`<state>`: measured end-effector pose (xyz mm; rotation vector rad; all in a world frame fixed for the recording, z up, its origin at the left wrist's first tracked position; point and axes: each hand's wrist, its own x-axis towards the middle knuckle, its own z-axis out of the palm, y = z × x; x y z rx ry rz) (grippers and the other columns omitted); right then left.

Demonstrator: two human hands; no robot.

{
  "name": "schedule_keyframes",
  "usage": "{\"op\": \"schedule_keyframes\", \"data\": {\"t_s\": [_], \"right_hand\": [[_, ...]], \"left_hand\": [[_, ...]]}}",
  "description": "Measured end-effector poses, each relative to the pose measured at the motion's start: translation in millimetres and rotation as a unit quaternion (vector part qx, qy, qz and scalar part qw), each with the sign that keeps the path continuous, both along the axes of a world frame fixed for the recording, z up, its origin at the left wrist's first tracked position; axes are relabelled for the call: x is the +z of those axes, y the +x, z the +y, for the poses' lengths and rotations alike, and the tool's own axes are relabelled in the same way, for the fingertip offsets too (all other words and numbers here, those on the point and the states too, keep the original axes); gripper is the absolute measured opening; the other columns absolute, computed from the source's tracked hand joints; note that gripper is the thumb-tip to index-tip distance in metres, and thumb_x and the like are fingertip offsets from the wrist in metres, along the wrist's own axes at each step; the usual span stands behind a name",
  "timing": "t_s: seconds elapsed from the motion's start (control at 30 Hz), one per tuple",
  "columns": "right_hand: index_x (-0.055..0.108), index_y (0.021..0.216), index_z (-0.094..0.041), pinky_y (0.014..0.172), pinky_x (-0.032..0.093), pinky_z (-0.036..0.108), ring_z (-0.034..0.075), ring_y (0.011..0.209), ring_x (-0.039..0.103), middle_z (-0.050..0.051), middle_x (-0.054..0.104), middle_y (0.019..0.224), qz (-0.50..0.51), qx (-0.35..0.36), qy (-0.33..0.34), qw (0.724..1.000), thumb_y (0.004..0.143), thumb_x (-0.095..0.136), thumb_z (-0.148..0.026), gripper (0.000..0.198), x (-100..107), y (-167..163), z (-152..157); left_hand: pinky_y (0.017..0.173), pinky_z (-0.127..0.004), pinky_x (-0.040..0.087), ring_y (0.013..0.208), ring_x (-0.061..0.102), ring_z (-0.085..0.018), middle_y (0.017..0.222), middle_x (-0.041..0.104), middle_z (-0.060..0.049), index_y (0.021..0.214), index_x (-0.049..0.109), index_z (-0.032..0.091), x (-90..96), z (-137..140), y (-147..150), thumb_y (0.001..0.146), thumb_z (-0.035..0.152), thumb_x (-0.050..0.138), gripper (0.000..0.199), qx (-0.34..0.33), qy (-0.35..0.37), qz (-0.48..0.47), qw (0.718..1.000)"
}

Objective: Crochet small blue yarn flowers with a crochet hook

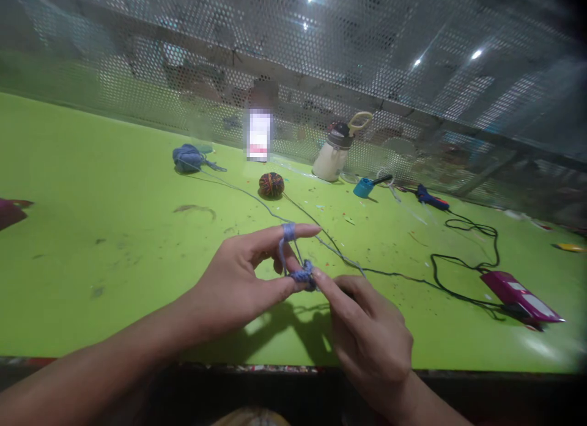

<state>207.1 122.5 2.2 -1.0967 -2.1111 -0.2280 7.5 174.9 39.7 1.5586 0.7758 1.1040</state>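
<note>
A small piece of blue crochet work is pinched between the thumb and a finger of my left hand. Blue yarn wraps several times around my left index finger, which points out to the right. My right hand is closed, its index fingertip touching the right edge of the piece; whatever its curled fingers hold is hidden. A strand runs back across the table to a blue yarn ball. Near it sits a multicoloured yarn ball, whose dark strand trails to the right behind my hands.
On the green table stand a blurred phone, a pale bottle and a small blue container. A glue gun, a black cord and a magenta packet lie right. A perforated metal screen closes the back.
</note>
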Motion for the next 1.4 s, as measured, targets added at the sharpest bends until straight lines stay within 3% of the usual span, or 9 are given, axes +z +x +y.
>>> {"op": "schedule_keyframes", "data": {"t_s": [0.27, 0.47, 0.63, 0.83, 1.0, 1.07, 1.17, 1.27, 1.4], "right_hand": [[0.055, 0.136, -0.021, 0.055, 0.035, 0.032, 0.018, 0.061, 0.049, 0.004, 0.057, 0.069, -0.205, 0.006, 0.025, 0.978, 0.097, 0.044, -0.013, 0.042, 37, 13, -2], [0.058, 0.132, -0.016, 0.052, 0.03, 0.032, 0.019, 0.057, 0.046, 0.005, 0.055, 0.068, -0.232, 0.026, 0.011, 0.972, 0.095, 0.045, -0.01, 0.04, 62, 13, -6], [0.057, 0.133, -0.023, 0.054, 0.037, 0.027, 0.015, 0.062, 0.052, 0.003, 0.057, 0.077, -0.06, 0.08, -0.114, 0.988, 0.091, 0.042, -0.002, 0.049, 53, 12, -4], [0.068, 0.12, -0.032, 0.058, 0.044, 0.021, 0.01, 0.065, 0.059, -0.003, 0.066, 0.075, 0.131, 0.114, -0.263, 0.949, 0.091, 0.051, -0.005, 0.043, 54, 7, 0], [0.072, 0.115, -0.035, 0.06, 0.048, 0.022, 0.011, 0.068, 0.063, -0.002, 0.073, 0.083, 0.203, 0.078, -0.324, 0.921, 0.09, 0.056, -0.012, 0.038, 53, 6, 2], [0.073, 0.112, -0.034, 0.054, 0.045, 0.021, 0.011, 0.06, 0.059, -0.003, 0.07, 0.074, 0.218, 0.06, -0.338, 0.913, 0.089, 0.058, -0.015, 0.034, 52, 6, 3], [0.075, 0.111, -0.032, 0.047, 0.039, 0.02, 0.011, 0.053, 0.051, -0.003, 0.062, 0.063, 0.223, 0.046, -0.359, 0.905, 0.088, 0.058, -0.018, 0.031, 53, 5, 4], [0.075, 0.111, -0.031, 0.044, 0.034, 0.02, 0.011, 0.052, 0.046, -0.002, 0.059, 0.062, 0.225, 0.049, -0.383, 0.895, 0.088, 0.058, -0.019, 0.031, 55, 4, 7], [0.075, 0.111, -0.027, 0.042, 0.03, 0.02, 0.01, 0.05, 0.042, -0.001, 0.057, 0.062, 0.24, 0.056, -0.415, 0.876, 0.089, 0.058, -0.021, 0.029, 56, 5, 9]], "left_hand": [[0.069, -0.023, 0.053, 0.068, 0.064, -0.01, 0.073, 0.065, 0.004, 0.102, 0.076, 0.027, 4.3, 11, -9, 0.072, 0.013, 0.08, 0.034, -0.1, -0.181, -0.086, 0.975], [0.076, -0.021, 0.049, 0.077, 0.063, -0.009, 0.081, 0.068, 0.004, 0.097, 0.078, 0.028, 1.7, 13, -11, 0.077, 0.013, 0.076, 0.025, -0.147, -0.206, -0.11, 0.961], [0.07, -0.022, 0.045, 0.071, 0.058, -0.009, 0.074, 0.064, 0.003, 0.088, 0.078, 0.022, 2.2, 14, -8, 0.072, 0.008, 0.076, 0.021, -0.125, -0.24, -0.136, 0.953], [0.067, -0.024, 0.043, 0.065, 0.054, -0.009, 0.07, 0.061, 0.001, 0.063, 0.066, 0.013, -0.1, 15, -4, 0.074, 0.009, 0.073, 0.013, -0.153, -0.224, -0.154, 0.95], [0.068, -0.025, 0.046, 0.071, 0.057, -0.011, 0.076, 0.06, 0.002, 0.084, 0.063, 0.016, -0.6, 14, -3, 0.069, 0.008, 0.079, 0.023, -0.134, -0.238, -0.135, 0.953], [0.069, -0.025, 0.048, 0.074, 0.058, -0.012, 0.081, 0.061, 0.002, 0.11, 0.061, 0.02, -0.2, 14, -3, 0.071, 0.007, 0.077, 0.044, -0.138, -0.235, -0.145, 0.951], [0.068, -0.025, 0.05, 0.074, 0.059, -0.013, 0.086, 0.062, 0.001, 0.145, 0.034, 0.03, -0.1, 14, -4, 0.073, 0.005, 0.075, 0.086, -0.155, -0.223, -0.15, 0.951], [0.069, -0.026, 0.051, 0.076, 0.06, -0.014, 0.085, 0.063, 0.001, 0.152, 0.015, 0.035, -0.2, 13, -4, 0.076, 0.007, 0.075, 0.101, -0.158, -0.204, -0.129, 0.957], [0.069, -0.025, 0.051, 0.074, 0.06, -0.014, 0.083, 0.062, 0.001, 0.153, 0.016, 0.033, 2.1, 11, -3, 0.077, 0.009, 0.074, 0.098, -0.136, -0.176, -0.089, 0.971]]}}
